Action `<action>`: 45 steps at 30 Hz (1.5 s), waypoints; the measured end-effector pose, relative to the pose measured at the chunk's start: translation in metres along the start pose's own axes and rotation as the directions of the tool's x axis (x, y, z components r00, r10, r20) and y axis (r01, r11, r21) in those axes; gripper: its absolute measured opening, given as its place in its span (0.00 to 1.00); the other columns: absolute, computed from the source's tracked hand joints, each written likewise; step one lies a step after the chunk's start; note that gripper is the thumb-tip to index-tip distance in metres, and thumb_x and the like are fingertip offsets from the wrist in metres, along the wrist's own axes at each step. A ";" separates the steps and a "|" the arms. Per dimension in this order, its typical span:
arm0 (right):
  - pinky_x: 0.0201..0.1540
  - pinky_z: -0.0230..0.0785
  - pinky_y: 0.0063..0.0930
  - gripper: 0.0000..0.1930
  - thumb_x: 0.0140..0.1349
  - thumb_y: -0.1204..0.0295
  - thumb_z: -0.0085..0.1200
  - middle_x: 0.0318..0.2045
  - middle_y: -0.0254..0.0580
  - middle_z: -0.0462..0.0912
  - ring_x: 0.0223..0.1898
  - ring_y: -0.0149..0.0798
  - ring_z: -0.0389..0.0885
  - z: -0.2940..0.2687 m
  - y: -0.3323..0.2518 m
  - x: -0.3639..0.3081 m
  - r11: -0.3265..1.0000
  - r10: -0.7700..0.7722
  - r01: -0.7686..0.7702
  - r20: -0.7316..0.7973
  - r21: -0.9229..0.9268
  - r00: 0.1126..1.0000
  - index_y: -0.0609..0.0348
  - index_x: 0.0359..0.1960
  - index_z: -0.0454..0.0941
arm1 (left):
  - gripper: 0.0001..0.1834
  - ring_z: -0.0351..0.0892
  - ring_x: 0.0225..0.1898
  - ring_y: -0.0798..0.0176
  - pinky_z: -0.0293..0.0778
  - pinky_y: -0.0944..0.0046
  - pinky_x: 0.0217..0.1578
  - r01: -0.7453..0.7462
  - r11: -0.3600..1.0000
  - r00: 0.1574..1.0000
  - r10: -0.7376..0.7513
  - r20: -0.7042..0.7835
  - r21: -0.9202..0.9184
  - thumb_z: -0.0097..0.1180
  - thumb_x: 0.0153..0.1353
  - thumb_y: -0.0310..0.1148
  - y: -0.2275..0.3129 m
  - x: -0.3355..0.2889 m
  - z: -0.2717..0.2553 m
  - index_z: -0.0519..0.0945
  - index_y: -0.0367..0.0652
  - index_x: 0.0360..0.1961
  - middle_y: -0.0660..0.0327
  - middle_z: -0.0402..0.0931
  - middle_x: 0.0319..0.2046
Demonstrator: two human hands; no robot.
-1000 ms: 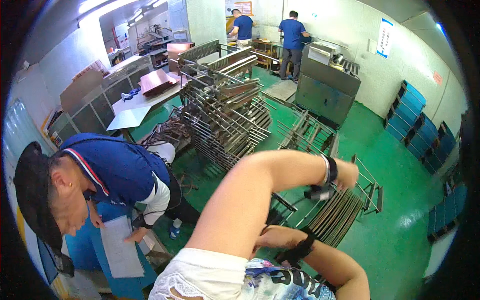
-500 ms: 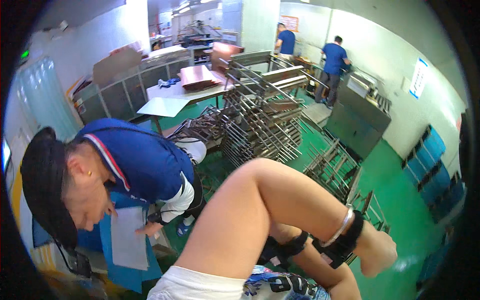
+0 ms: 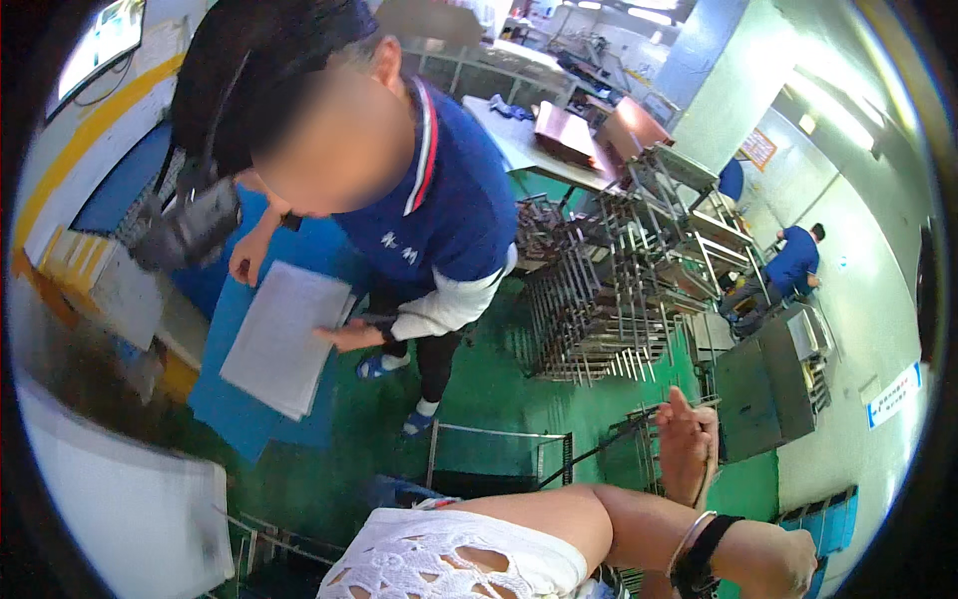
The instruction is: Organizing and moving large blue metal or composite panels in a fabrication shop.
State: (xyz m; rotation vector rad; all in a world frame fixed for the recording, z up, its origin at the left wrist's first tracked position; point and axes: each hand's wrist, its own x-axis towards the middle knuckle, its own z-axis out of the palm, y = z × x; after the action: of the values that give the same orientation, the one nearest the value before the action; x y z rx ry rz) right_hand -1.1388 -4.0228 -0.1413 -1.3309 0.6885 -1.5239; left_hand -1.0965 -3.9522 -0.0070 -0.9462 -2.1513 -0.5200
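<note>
My left arm, in a white openwork sleeve (image 3: 449,559), bends at the elbow and reaches across to the lower right. Beyond a bracelet and a black wristband (image 3: 699,564) is my left hand (image 3: 786,567); its fingers are hidden. My right hand (image 3: 685,449) is raised behind that forearm, one finger stretched up and the others partly bent, with no object visible in it. A thin dark cord runs along its edge. In front of me, a co-worker in a blue shirt (image 3: 459,190) bends over white sheets (image 3: 284,344) lying on a blue board (image 3: 230,409), one hand (image 3: 344,334) at their edge.
Metal racks (image 3: 599,299) stand beyond the co-worker on the green floor (image 3: 489,389). A table (image 3: 489,125) holds copper-coloured plates (image 3: 567,132). A grey-green cabinet (image 3: 758,399) and another person (image 3: 793,262) are by the right wall. A white panel (image 3: 130,499) is near left.
The view has swung left, so the co-worker and sheets sit nearer the middle. My left elbow has dropped lower in view. My right hand now shows raised beyond the forearm.
</note>
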 end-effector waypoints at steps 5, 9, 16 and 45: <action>0.58 0.61 0.45 0.19 0.59 0.59 0.53 0.52 0.56 0.72 0.54 0.48 0.71 0.009 -0.043 0.007 0.986 0.113 -0.084 0.211 -0.142 0.971 0.58 0.45 0.67 | 0.11 0.76 0.28 0.55 0.69 0.58 0.29 -0.050 0.975 0.988 0.017 -0.155 -0.214 0.51 0.57 0.39 0.038 -0.025 -0.042 0.81 0.46 0.28 0.58 0.79 0.26; 0.58 0.60 0.48 0.19 0.57 0.61 0.56 0.51 0.58 0.72 0.54 0.49 0.71 0.024 -0.067 0.019 0.956 0.173 -0.076 0.336 -0.283 0.926 0.61 0.43 0.68 | 0.10 0.73 0.20 0.61 0.66 0.64 0.22 -0.248 0.803 0.928 0.037 -0.371 -0.542 0.52 0.61 0.34 0.047 -0.051 -0.052 0.81 0.39 0.34 0.58 0.78 0.25; 0.57 0.58 0.37 0.16 0.51 0.76 0.51 0.49 0.56 0.74 0.53 0.46 0.71 0.051 -0.109 0.030 0.862 0.474 -0.261 0.509 -0.435 0.718 0.72 0.43 0.76 | 0.16 0.73 0.26 0.60 0.69 0.62 0.27 -0.221 0.272 0.964 0.209 -0.166 -0.936 0.47 0.65 0.36 0.050 -0.087 -0.033 0.78 0.31 0.36 0.53 0.77 0.26; 0.33 0.69 0.25 0.07 0.59 0.73 0.53 0.29 0.41 0.78 0.31 0.38 0.77 0.087 -0.049 0.082 0.857 0.421 -0.396 0.004 -0.330 0.907 0.62 0.36 0.72 | 0.15 0.72 0.32 0.65 0.70 0.64 0.33 -0.078 -0.113 0.850 0.512 -0.125 -0.990 0.45 0.66 0.33 0.020 -0.149 -0.009 0.73 0.29 0.44 0.56 0.77 0.33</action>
State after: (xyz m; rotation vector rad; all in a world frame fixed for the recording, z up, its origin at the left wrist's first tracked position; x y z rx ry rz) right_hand -1.0648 -4.0640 -0.0432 -1.3626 1.1314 -1.0387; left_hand -1.0062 -4.0144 -0.1107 -2.4134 -1.2466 -1.9798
